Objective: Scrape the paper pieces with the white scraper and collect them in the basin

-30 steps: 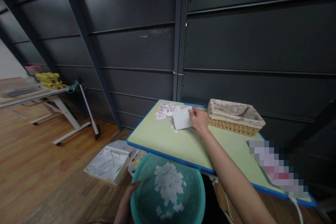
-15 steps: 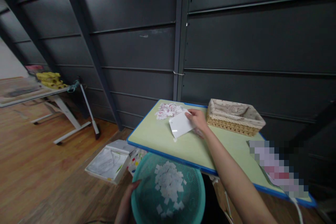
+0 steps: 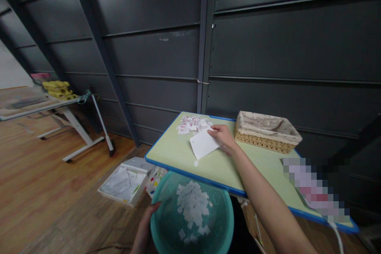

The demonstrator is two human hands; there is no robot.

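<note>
My right hand [image 3: 222, 138] pinches the right end of a white card [image 3: 204, 143], with a small dark hole near its left edge. The card is held tilted over the table, just in front of a heap of torn paper scraps [image 3: 192, 124]. One small white scrap [image 3: 196, 163] lies below it on the tabletop. At the lower left, my left hand [image 3: 148, 218] is closed on the rim of a round teal plastic basket [image 3: 220, 242]. Small white paper squares [image 3: 193, 206] lie inside the basket, below the table's front edge.
The yellow-green table [image 3: 166, 147] has a blue edge. A cloth-lined woven basket [image 3: 264, 145] stands at its back right, and a blurred-out flat item [image 3: 312, 190] lies at the right end. An open white box [image 3: 122, 182] sits on the floor; dark wall panels [image 3: 154, 55] rise behind.
The white card has tilted slightly and shifted a little left and down in my right hand. The teal basket stays in my left hand, almost in place.
</note>
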